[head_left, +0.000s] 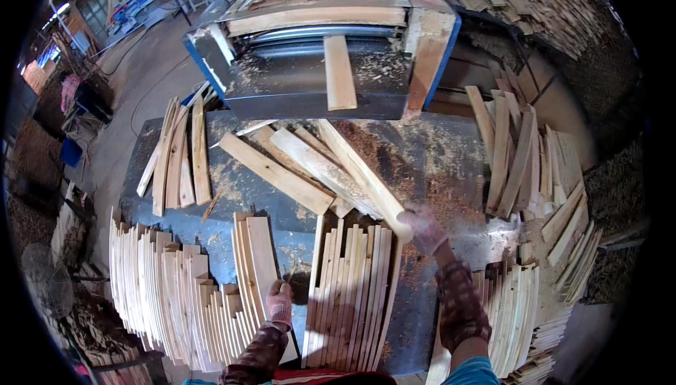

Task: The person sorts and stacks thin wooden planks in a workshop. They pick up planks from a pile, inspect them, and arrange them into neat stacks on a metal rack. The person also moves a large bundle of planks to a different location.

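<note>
My gloved left hand (279, 302) rests on the near end of a short stack of wooden slats (257, 258) standing on the dusty metal table (436, 167). My gloved right hand (422, 229), blurred with motion, grips the near end of a long pale slat (359, 170) that lies slanted among several loose slats (282, 174) below the machine. Between my hands sits a row of slats on edge (348, 293).
A blue planer machine (317, 54) stands at the table's far side with one slat (339, 73) coming out of its mouth. Slat piles lie at left (176, 156), lower left (162, 293) and right (521, 160). Sawdust covers the table. Offcut heaps fill the far right.
</note>
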`<action>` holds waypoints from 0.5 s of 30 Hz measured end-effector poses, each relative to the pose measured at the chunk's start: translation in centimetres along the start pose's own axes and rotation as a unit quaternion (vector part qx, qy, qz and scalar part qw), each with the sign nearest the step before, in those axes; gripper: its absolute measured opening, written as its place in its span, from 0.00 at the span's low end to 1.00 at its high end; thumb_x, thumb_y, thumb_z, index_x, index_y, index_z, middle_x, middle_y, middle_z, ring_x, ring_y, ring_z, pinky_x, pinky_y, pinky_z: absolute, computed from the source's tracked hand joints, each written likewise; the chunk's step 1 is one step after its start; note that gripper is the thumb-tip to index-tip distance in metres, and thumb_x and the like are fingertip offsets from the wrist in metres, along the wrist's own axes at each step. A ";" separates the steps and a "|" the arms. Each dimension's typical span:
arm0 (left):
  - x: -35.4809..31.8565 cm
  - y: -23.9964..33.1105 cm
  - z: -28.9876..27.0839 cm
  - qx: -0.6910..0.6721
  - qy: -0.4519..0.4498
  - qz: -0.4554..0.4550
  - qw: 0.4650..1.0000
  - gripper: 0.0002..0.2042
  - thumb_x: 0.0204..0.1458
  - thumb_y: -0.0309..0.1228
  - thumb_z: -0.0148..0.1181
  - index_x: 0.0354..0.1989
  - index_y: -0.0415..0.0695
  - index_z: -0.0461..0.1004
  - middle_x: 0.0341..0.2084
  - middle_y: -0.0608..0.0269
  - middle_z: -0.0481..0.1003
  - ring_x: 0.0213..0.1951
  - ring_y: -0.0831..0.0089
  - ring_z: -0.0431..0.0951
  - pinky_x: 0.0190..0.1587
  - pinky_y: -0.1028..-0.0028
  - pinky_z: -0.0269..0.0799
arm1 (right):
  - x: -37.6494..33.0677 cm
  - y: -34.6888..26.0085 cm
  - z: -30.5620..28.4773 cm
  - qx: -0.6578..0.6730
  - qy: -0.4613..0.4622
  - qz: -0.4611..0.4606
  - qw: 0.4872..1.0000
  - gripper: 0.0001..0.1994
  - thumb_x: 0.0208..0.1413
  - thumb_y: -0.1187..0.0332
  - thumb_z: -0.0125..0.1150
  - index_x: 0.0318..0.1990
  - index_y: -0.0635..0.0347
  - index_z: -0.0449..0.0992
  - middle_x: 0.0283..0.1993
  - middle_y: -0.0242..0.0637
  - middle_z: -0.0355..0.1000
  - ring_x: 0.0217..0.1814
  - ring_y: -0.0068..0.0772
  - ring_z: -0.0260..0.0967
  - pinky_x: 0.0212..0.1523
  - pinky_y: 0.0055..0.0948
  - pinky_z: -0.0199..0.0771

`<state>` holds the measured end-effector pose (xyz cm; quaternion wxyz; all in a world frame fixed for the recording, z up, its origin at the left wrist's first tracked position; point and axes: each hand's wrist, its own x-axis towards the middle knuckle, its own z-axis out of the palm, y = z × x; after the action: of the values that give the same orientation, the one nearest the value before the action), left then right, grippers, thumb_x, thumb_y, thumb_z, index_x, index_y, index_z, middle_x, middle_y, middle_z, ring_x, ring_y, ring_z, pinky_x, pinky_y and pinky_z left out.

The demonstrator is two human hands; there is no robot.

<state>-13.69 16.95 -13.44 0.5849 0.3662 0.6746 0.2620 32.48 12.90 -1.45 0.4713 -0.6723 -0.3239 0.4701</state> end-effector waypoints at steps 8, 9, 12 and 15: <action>-7.5 16.7 12.4 -0.142 -0.280 0.048 0.948 0.28 0.53 0.30 0.69 0.60 0.34 0.66 0.51 0.49 0.76 0.49 0.66 0.78 0.51 0.69 0.77 | -11.9 2.7 13.2 0.091 -0.018 -0.043 0.995 0.25 0.62 0.56 0.61 0.61 0.61 0.71 0.46 0.42 0.79 0.43 0.34 0.78 0.42 0.32 0.81; -7.0 16.9 12.9 -0.134 -0.288 0.027 0.948 0.29 0.52 0.30 0.68 0.61 0.33 0.65 0.52 0.49 0.75 0.50 0.63 0.78 0.52 0.67 0.76 | -11.9 2.4 15.4 0.010 -0.033 -0.121 0.992 0.25 0.63 0.52 0.58 0.62 0.58 0.72 0.45 0.42 0.79 0.42 0.36 0.78 0.43 0.33 0.81; -4.8 18.3 11.4 -0.196 -0.353 -0.064 0.913 0.27 0.46 0.31 0.66 0.55 0.30 0.71 0.44 0.51 0.78 0.48 0.61 0.79 0.56 0.64 0.75 | -8.3 0.2 15.2 -0.074 -0.040 -0.175 0.981 0.26 0.65 0.48 0.51 0.59 0.58 0.73 0.44 0.46 0.79 0.43 0.45 0.78 0.43 0.39 0.81; -3.8 17.8 9.4 -0.259 -0.419 -0.089 0.865 0.31 0.46 0.35 0.68 0.58 0.29 0.68 0.45 0.50 0.78 0.46 0.59 0.81 0.54 0.66 0.76 | 0.0 -0.6 11.3 -0.320 0.132 -0.260 0.901 0.28 0.60 0.53 0.57 0.62 0.61 0.69 0.47 0.48 0.78 0.44 0.44 0.78 0.41 0.41 0.81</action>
<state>-0.94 23.82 1.04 0.9074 0.2152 0.3031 0.1962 21.92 16.77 -2.19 0.3748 -0.7347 -0.5550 0.1082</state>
